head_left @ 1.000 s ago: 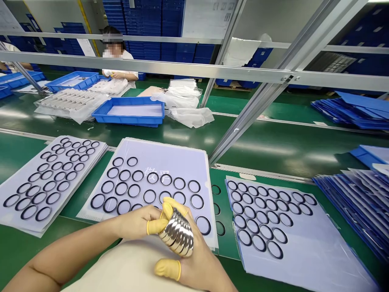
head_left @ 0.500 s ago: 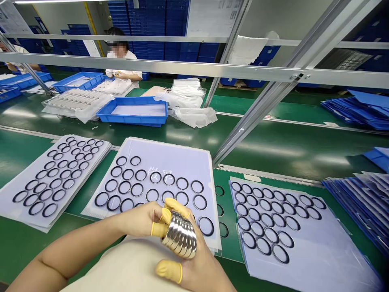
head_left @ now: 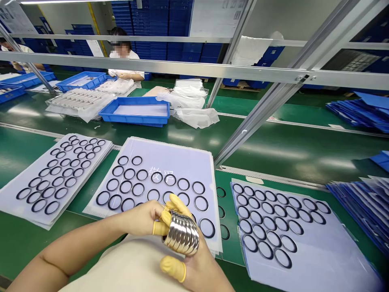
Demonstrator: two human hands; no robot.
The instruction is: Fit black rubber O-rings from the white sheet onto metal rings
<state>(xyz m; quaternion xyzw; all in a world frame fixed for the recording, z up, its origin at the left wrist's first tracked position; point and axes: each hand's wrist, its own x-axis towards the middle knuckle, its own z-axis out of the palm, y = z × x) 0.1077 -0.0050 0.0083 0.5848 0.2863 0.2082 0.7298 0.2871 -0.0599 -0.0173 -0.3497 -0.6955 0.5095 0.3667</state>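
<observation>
On the far side of the green worktop (head_left: 85,194) we see a shallow blue tray (head_left: 133,118) with a pale sheet (head_left: 142,109) laid flat inside it. Just to its left sits a white moulded tray (head_left: 80,99), ribbed in rows; its contents we cannot make out. Behind that, a second blue tray (head_left: 75,86) carries something pale with dark bits too small to name. Close to the body, at the near edge of the middle pile of sheets (head_left: 170,152), is a stack of shiny rings (head_left: 182,234), set face to face. Its long axis runs from left to right, dipping slightly rightward. The right grip (head_left: 197,257) holds the stack, with its thumb (head_left: 173,268) apart below. The left grip (head_left: 148,219) meets the left end; whether it pinches a ring we cannot tell. Dark-rimmed rings (head_left: 208,237) lie flat on the pile.
</observation>
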